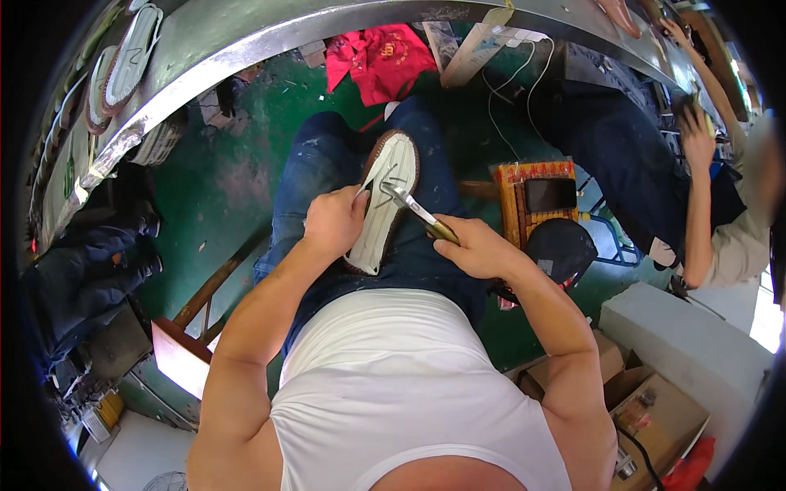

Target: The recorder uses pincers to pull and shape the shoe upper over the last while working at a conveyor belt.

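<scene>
A shoe [383, 221] lies bottom up across my thighs, its pale underside showing inside a brown stitched rim. Dark lines mark the pale face. My left hand [334, 219] is closed on the shoe's left edge, thumb and fingers pinching the pale material. Closed around the brownish handle of a metal pincers-like tool [419, 210] is my right hand [473, 245]. The tool's silver, curved head touches or hovers just over the middle of the underside; I cannot tell which.
A metal-edged bench [270, 41] curves across the far side, with several similar shoes [133, 61] at its left. Red cloth [381, 61] lies beyond my knees. At right are a beaded seat [512, 204] with a phone [550, 195], a black cap [561, 250], a cardboard box [663, 417] and another person's arm [698, 204].
</scene>
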Demonstrator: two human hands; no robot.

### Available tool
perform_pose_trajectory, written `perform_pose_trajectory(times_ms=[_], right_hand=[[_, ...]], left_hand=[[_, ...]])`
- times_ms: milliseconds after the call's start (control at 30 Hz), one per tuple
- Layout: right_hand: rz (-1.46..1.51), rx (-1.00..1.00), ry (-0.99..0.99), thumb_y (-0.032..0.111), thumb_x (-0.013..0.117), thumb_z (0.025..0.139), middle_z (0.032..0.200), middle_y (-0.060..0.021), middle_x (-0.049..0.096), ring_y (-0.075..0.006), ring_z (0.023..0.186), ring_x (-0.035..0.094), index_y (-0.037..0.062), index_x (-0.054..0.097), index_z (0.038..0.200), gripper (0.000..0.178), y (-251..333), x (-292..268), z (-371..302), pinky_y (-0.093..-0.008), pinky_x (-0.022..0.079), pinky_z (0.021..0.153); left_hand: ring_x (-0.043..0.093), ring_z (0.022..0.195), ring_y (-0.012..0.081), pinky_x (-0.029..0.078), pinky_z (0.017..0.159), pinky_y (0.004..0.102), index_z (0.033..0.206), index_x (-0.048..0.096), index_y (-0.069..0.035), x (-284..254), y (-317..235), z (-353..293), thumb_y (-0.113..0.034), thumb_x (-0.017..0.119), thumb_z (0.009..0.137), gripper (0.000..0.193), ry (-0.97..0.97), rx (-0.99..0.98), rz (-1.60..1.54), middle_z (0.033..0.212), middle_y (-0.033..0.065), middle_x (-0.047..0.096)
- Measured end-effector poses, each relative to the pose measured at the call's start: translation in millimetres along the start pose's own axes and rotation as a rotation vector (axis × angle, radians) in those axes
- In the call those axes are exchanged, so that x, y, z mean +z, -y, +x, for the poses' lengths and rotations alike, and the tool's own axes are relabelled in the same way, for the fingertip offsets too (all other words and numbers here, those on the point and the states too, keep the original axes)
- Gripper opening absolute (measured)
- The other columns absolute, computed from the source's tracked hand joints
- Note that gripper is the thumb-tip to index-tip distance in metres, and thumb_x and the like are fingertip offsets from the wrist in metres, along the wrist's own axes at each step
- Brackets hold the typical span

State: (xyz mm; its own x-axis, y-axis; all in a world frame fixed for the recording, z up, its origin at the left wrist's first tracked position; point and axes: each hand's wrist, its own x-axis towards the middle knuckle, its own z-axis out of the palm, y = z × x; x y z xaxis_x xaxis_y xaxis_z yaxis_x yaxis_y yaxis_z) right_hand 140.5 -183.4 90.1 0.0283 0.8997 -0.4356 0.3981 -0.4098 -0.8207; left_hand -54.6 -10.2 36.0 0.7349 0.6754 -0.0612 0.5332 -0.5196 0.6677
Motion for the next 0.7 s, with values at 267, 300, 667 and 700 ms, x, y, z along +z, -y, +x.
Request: perform_pose_trajectory(times_ms=[267, 300, 667, 700], right_hand=[[0.302, 0.467, 0.322, 0.024, 0.059, 0.095, 0.09, -0.0076, 0.066, -0.0123, 0.086, 0.063, 0.0005, 0.06, 0.106, 0.025, 28, -35, 32, -0.0303, 0.051, 0.069], [0.29, 0.519, 0.343, 0.025, 0.059, 0.096, 0.089, -0.0068, 0.066, -0.0121, 0.086, 0.062, 0.0001, 0.061, 0.103, 0.026, 36, -43, 34, -0.0301, 0.051, 0.068], [-0.103, 0.141, -0.151, 0.025, 0.063, 0.089, 0.085, -0.0248, 0.064, -0.0435, 0.082, 0.062, -0.0013, 0.06, 0.093, 0.026, -5, 35, 32, -0.0467, 0.048, 0.074], [-0.026, 0.183, -0.19, 0.026, 0.063, 0.089, 0.088, -0.0256, 0.065, -0.0449, 0.085, 0.062, -0.0014, 0.061, 0.095, 0.028, -9, 46, 30, -0.0484, 0.049, 0.077]], left_hand=[[0.065, 0.07, 0.0376, 0.052, 0.063, 0.044, 0.083, 0.065, -0.003, 4, -19, -7, -0.02, 0.058, 0.094, 0.021, -0.085, 0.097, -0.022, 0.076, 0.0187, 0.066], [0.067, 0.075, 0.0349, 0.053, 0.068, 0.0418, 0.084, 0.067, -0.003, 3, -21, -7, -0.022, 0.056, 0.096, 0.025, -0.082, 0.087, -0.094, 0.082, 0.0197, 0.068], [0.057, 0.115, 0.0167, 0.047, 0.098, 0.0327, 0.145, 0.04, -0.006, 36, 12, 19, -0.032, 0.057, 0.1, 0.054, 0.246, -0.447, -1.517, 0.126, 0.0067, 0.06], [0.057, 0.115, 0.0157, 0.047, 0.098, 0.0322, 0.145, 0.039, -0.006, 41, 14, 21, -0.029, 0.061, 0.098, 0.057, 0.214, -0.464, -1.461, 0.126, 0.0061, 0.06]])
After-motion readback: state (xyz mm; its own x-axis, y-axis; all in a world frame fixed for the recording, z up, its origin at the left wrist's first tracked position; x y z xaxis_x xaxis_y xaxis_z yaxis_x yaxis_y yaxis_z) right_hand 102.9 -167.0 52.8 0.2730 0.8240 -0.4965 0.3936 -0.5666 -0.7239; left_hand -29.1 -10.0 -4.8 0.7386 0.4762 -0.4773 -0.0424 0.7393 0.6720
